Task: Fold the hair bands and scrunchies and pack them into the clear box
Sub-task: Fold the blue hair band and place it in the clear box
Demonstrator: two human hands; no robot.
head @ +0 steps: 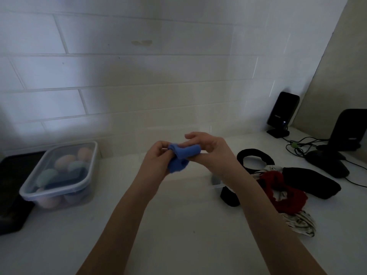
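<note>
Two hands up over the white counter [178,225], both on one blue hair band [181,155]. My left hand [158,157] grips the left end of the band, fingers curled round the bunched fabric. My right hand [210,149] pinches the other end, thumb on top and fingers under, so the rolled part of the band runs level between the hands. A loose fold of blue hangs down below my left fingers. The band is held in the air, well clear of the counter.

The clear box [59,175] sits at the left, near the tiled wall [139,76], apart from both hands. Through its sides I see rolled pieces in peach, pale green, dark blue and pink; I cannot count them exactly. A dark flat thing [14,195] lies just beside the box on its left; what it is I cannot tell.

At my right on the counter is the unsorted pile: a black hair band [256,155] lying as an open loop, a red scrunchie [286,195] in front of it, a striped white scrunchie [301,225] nearest me, and a black folded piece [313,183] to the right of the red one. My right forearm hides part of the pile.

In the far right corner stand two black devices [283,114] with cables [297,145] trailing on the counter.
</note>
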